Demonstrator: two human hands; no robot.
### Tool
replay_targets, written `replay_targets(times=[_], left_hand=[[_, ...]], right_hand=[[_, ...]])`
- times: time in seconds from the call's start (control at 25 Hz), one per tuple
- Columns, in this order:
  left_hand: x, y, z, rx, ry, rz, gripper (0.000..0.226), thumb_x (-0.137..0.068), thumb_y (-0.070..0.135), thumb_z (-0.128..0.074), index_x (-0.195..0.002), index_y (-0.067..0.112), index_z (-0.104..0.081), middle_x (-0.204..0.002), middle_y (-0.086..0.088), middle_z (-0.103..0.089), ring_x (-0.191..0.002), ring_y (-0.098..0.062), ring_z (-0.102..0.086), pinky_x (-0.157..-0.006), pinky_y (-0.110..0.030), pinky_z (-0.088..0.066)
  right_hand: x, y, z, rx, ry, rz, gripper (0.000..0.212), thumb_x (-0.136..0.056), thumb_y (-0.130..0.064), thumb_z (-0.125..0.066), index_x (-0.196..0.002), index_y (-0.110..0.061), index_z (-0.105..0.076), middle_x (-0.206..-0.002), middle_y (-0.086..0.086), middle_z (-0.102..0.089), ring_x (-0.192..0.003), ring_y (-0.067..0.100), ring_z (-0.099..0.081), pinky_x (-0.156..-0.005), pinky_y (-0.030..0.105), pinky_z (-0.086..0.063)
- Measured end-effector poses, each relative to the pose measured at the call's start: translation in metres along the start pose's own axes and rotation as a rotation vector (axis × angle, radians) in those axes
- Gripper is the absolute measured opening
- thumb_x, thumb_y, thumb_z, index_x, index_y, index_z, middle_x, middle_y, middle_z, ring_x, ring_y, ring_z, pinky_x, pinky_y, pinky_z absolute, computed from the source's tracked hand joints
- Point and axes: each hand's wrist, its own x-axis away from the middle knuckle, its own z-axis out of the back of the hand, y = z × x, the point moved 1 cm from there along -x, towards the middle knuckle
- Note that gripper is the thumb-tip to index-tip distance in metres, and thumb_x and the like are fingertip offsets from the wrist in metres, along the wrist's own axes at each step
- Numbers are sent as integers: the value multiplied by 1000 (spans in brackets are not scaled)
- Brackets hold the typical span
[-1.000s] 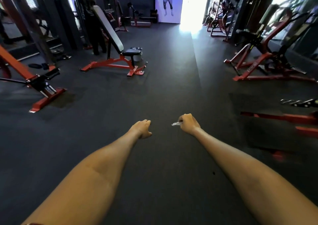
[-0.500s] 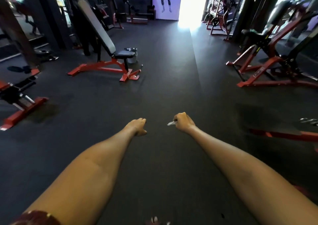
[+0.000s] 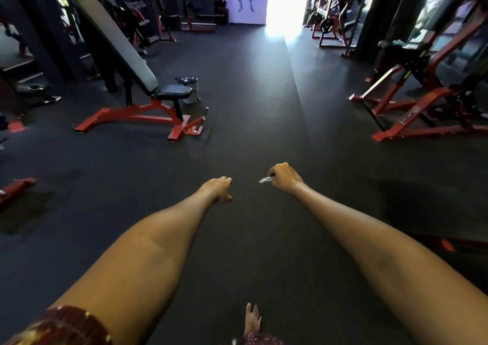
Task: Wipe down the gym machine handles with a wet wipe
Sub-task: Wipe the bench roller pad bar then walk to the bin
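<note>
Both my arms stretch out in front of me over the dark rubber floor. My right hand [image 3: 284,179] is closed in a fist around a small crumpled white wet wipe [image 3: 264,179], whose tip sticks out to the left of my fingers. My left hand [image 3: 220,189] hangs beside it with loosely curled fingers and holds nothing. No machine handle is within reach of either hand. A red-framed machine [image 3: 422,101] stands at the right, and an incline bench [image 3: 124,62] on a red frame stands at the left.
A small grey bin [image 3: 190,88] sits behind the bench seat. More red machines line the back wall beside a bright doorway [image 3: 286,4]. Another red frame end [image 3: 15,188] lies at the far left. My bare foot [image 3: 253,317] shows at the bottom.
I have walked forward: the bench and the right machine are nearer and larger, the left red frame has slid out to the edge, and my foot has come into view. Both hands keep their pose.
</note>
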Motion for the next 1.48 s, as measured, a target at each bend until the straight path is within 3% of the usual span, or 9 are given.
replay_targets(times=[0.24, 0.48, 0.84, 1.16, 1.48], left_hand=[[-163, -52, 86, 76, 48, 95, 58, -89, 31, -58, -139, 10, -37, -143, -7, -39, -128, -27, -43, -102, -38, -39], [-316, -110, 124, 158, 22, 185, 60, -89, 29, -60, -140, 10, -36, -145, -8, -38, -129, -26, -43, -104, -37, -38], [-583, -203, 223, 189, 26, 172, 62, -88, 28, -60, -141, 8, -35, -145, -10, -38, -130, -27, -42, -105, -35, -36], [-814, -234, 280, 199, 3, 103, 58, -89, 28, -59, -140, 8, -36, -146, -10, -37, -132, -26, -40, -107, -33, -33], [-1031, -272, 348, 206, -33, 174, 58, -88, 29, -61, -138, 9, -38, -141, -10, -41, -128, -27, -44, -105, -35, -37]], right_hand=[[-203, 9, 36, -45, 12, 35, 25, -83, -3, -52, -100, -8, -70, -103, 15, -67, -97, 33, -62, -77, 34, -50], [-376, 6, 17, -72, -46, 96, 27, -83, -2, -51, -100, -9, -71, -102, 14, -68, -96, 32, -62, -76, 33, -48], [-660, 25, 23, -49, -53, 80, 28, -83, -2, -50, -101, -10, -70, -102, 14, -69, -96, 32, -63, -78, 35, -51], [-888, 81, 20, -46, -97, 20, 25, -84, -5, -52, -101, -11, -70, -101, 13, -69, -93, 30, -64, -76, 35, -52], [-1137, 127, 45, -137, -88, -2, 23, -84, -5, -55, -99, -11, -71, -100, 12, -69, -93, 29, -64, -73, 32, -49]])
